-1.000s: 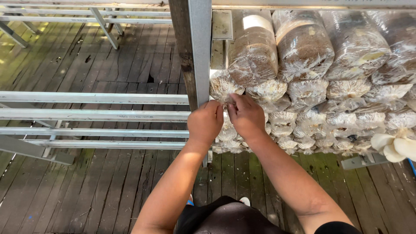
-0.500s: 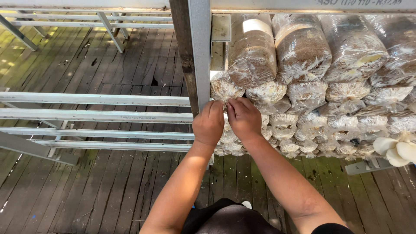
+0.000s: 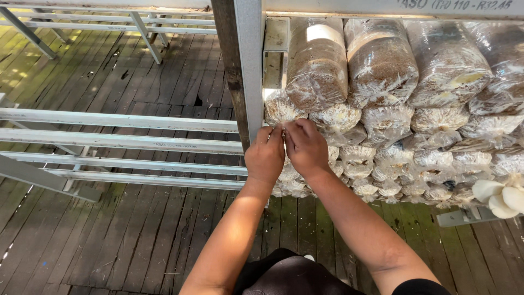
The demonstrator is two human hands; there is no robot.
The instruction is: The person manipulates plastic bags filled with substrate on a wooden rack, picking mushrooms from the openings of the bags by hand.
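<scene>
**Both hands at the bag stack**

Below us, our left hand (image 3: 266, 154) and right hand (image 3: 304, 146) meet, each grip pinching the mouth of a plastic-wrapped mushroom bag (image 3: 281, 109) in the stack's leftmost column, beside the metal post (image 3: 248, 71). Farther right, white mushrooms (image 3: 499, 194) sprout.

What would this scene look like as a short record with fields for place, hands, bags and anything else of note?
Place: metal rack over a wooden plank floor
Bags: clear plastic bags of brown substrate, stacked on their sides, mouths facing out
Left hand: fingertips pinching at the mouth of a bag in the leftmost column
Right hand: fingertips at the same bag mouth, close beside the left
Growth: white mushrooms sprouting at the right edge
Left bays: bare rails
</scene>
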